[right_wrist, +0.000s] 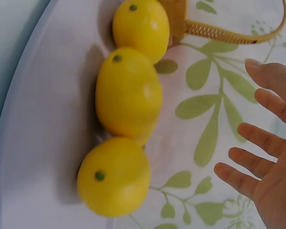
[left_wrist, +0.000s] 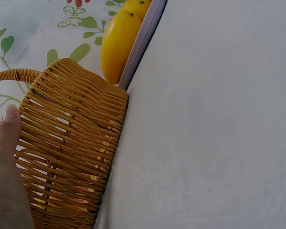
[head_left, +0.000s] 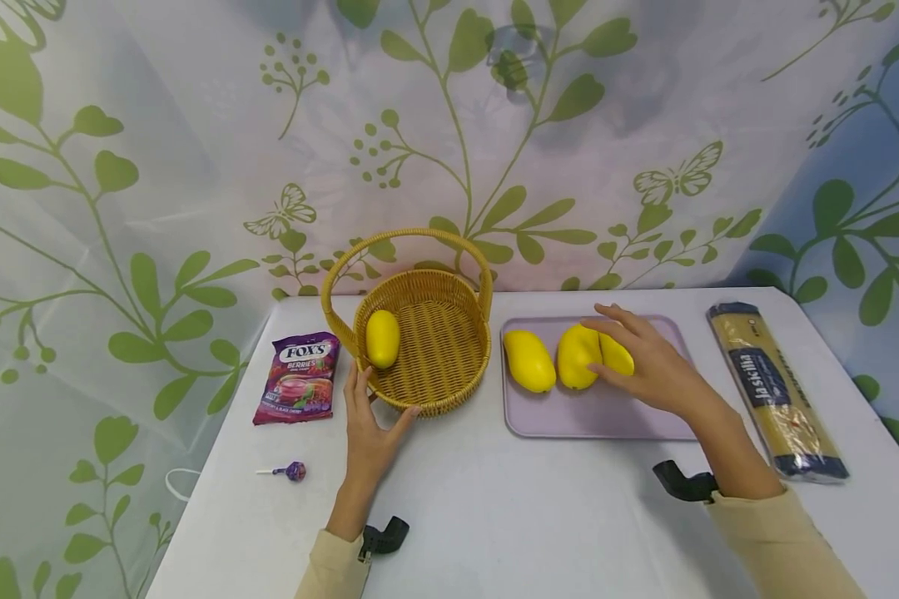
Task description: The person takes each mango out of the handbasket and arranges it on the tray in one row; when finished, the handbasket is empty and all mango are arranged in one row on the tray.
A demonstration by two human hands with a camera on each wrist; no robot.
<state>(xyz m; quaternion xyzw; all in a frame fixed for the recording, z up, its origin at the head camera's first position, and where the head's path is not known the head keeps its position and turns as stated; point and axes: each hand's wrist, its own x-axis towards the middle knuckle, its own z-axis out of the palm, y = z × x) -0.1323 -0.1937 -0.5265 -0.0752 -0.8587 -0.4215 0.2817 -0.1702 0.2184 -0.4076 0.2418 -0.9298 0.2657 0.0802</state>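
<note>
A yellow mango [head_left: 383, 339] lies inside the round wicker basket [head_left: 453, 399], against its left wall. My left hand [head_left: 369, 441] touches the basket's near left side, fingers straight along it and thumb spread toward the front rim. In the left wrist view the thumb [left_wrist: 7, 136] lies against the woven wall [left_wrist: 71, 124]. Three mangoes [head_left: 529, 362] sit in a row on the lilac tray [head_left: 584, 422]. Over the right-hand ones hovers my right hand [head_left: 655, 366], partly covering them. The right wrist view shows its fingers [right_wrist: 262, 138] spread, apart from the mangoes [right_wrist: 128, 93], with nothing held.
Left of the basket lies a purple Fox's candy bag [head_left: 297, 378], with a wrapped lollipop [head_left: 294, 472] nearer me. A long pack of pasta [head_left: 775, 391] lies right of the tray. The basket's tall handle [head_left: 407, 234] arches up before the patterned backdrop [head_left: 494, 125].
</note>
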